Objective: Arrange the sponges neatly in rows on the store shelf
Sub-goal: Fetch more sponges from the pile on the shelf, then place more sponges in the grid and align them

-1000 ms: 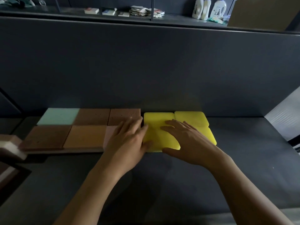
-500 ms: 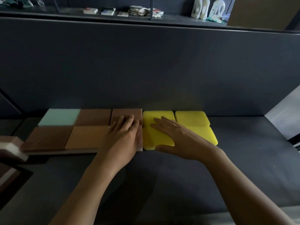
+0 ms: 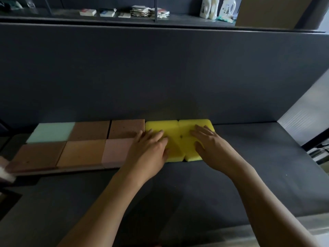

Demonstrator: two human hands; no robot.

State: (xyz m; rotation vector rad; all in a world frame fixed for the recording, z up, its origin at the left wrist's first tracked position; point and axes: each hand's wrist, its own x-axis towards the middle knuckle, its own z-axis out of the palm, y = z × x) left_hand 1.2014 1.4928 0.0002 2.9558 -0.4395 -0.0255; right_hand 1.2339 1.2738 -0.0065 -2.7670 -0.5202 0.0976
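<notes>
**Both hands flat on the yellow block**

Four yellow sponges [image 3: 176, 145] lie two by two on the dark shelf [image 3: 258, 157], far edge at the back panel. They touch a brown sponge [image 3: 126, 128] that ends the far row on their left. The left hand [image 3: 147, 150], fingers straight, rests on the left pair. The right hand [image 3: 211, 148], fingers extended, rests on the right pair. A mint sponge [image 3: 51, 131] lies far left.

The yellow sponges [image 3: 176, 148] look like soft matt foam with smooth faces. The brown sponge [image 3: 126, 128] beside them is rougher, pitted and speckled. The mint sponge [image 3: 51, 131] and pink sponge [image 3: 116, 150] look fine-grained and dull. The shelf [image 3: 195, 184] under them is a dark matt surface, as is the back panel [image 3: 160, 72]. Higher up, white bottles [image 3: 215, 8] show glossy plastic beside plain matt brown cardboard [image 3: 272, 11].
</notes>
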